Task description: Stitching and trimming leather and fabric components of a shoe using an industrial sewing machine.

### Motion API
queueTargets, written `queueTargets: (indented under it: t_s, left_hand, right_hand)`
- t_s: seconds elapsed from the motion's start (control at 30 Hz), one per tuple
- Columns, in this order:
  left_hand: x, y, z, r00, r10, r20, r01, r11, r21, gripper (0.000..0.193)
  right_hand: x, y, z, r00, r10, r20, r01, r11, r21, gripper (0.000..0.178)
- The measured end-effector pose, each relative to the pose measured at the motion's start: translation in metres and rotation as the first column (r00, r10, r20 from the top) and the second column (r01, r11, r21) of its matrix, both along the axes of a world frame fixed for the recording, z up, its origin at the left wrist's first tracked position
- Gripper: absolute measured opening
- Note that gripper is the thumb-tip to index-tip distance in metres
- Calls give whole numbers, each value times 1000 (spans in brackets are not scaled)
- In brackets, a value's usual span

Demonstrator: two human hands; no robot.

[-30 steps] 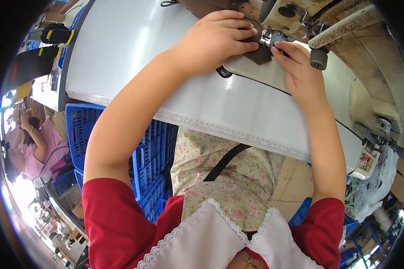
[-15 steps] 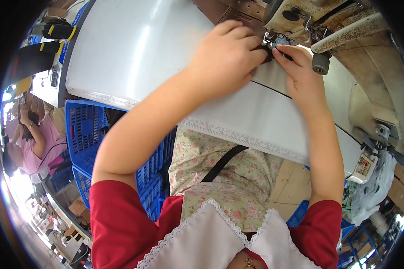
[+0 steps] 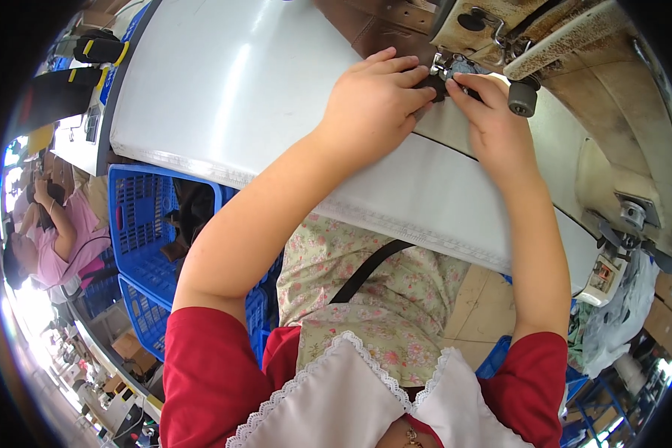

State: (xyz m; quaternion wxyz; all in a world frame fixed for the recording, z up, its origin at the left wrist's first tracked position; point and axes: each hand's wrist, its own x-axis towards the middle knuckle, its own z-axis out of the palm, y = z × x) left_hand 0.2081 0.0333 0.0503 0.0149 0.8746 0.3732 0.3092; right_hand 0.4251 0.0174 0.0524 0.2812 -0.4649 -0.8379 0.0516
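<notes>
A brown leather piece [image 3: 366, 30] with stitching and punched holes lies on the white table at the sewing machine [image 3: 560, 45]. My left hand [image 3: 377, 104] rests on its near part, fingers stretched out, pressing it beside the metal presser foot [image 3: 442, 67]. My right hand [image 3: 496, 123] is just right of the foot. Its thumb and index finger come together at the leather's near edge; what they pinch is hidden. Part of the leather passes out of sight under the machine head and my left hand.
A ruler strip [image 3: 396, 219] runs along the front edge of the white table [image 3: 201, 97]. Stacked blue crates [image 3: 131, 216] with dark pieces stand below at left. A round knob [image 3: 523, 98] hangs near my right hand. A person in pink [image 3: 75, 239] sits far left.
My left hand's fingers have straightened and lie flatter on the leather. The leather has shifted slightly up and left in view. My right hand stays by the presser foot.
</notes>
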Motion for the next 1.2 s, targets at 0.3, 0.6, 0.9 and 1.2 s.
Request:
queueTargets:
  t_s: [0.3, 0.6, 0.9, 1.2]
  left_hand:
    - [-5, 6, -1, 997, -68, 34, 68, 997, -20, 18]
    - [-6, 13, -1, 995, -87, 46, 89, 994, -56, 20]
    - [-13, 24, 1, 982, -168, 89, 177, 979, -99, 10]
    - [-10, 27, -3, 977, -200, 69, 204, 977, -68, 7]
  right_hand:
    - [-1, 3, 0, 998, 47, -48, -46, 999, 21, 44]
    - [-2, 5, 1, 998, 63, 15, -64, 996, 59, 44]
    - [-4, 6, 0, 998, 54, 27, -56, 995, 79, 42]
    - [-5, 4, 0, 997, 28, 65, -34, 995, 96, 41]
